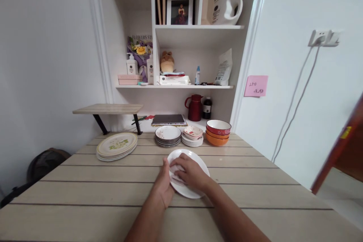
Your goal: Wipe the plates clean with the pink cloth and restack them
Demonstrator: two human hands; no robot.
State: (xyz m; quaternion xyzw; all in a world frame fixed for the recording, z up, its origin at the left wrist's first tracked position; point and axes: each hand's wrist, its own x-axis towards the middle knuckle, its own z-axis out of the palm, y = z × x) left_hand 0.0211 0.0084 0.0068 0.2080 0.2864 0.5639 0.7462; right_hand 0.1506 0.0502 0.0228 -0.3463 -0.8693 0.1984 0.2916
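Note:
Near the middle of the table a white plate (200, 162) is tilted up a little. My left hand (164, 181) grips its left rim, thumb up along the edge and fingers mostly hidden behind it. Across the plate's face lies my right hand (190, 170), its fingers bent and pressing a pale, crumpled cloth (177, 168) to the surface. Much of this cloth is covered by the fingers, so its exact kind is hard to make out.
Behind the plate stand dark-rimmed plates (168, 133), small white dishes (193, 140) and stacked orange and red bowls (217, 140). Large floral plates (117, 145) are piled at left, by a small raised shelf (109, 109). A red jug (195, 107) stands at the back.

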